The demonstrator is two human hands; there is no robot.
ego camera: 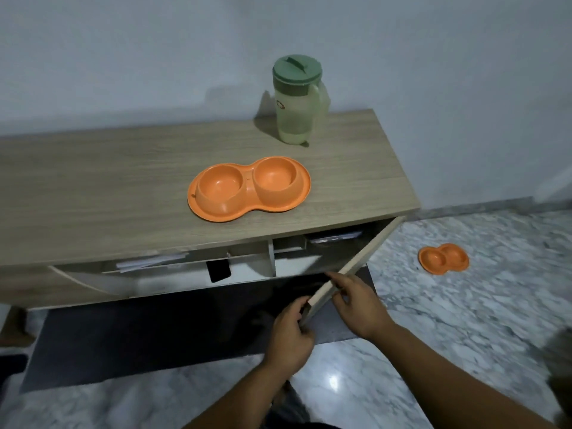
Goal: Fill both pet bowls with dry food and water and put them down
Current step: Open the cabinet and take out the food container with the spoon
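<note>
Head view looks down on my two hands at the free edge of a cabinet door (349, 270) that stands swung out toward me. My left hand (291, 332) grips the door's lower corner, fingers curled round its inner side. My right hand (356, 305) pinches the edge a little higher, thumb on one face and fingers on the other. Both hands are closed on the door, neither is free.

On the wooden top of the cabinet (108, 193) sits an orange double pet bowl (249, 187), both wells bare, with no food or water in them. Behind it, near the wall, stands a water jug (296, 100) with a green lid; it is pale and cloudy, so I cannot tell how full it is. A second orange double bowl (443, 258) lies on the marble floor (464, 320) to the right, well apart from the cabinet; it is too small here to say what it holds.

I judge this to be an early step: I am probably after the dry food, though no bag or box of it shows among the papers (148, 261) and dark shelves inside.

What could go wrong from here: the door stands over the dark mat (154, 332), and a hard pull might strain the hinge or jolt the cabinet, making the tall jug wobble or the bowl slide toward the front edge. My fingers wrap round the door's edge, so swinging it shut carelessly could pinch them. The floor bowl lies where a step to the right might kick it.
</note>
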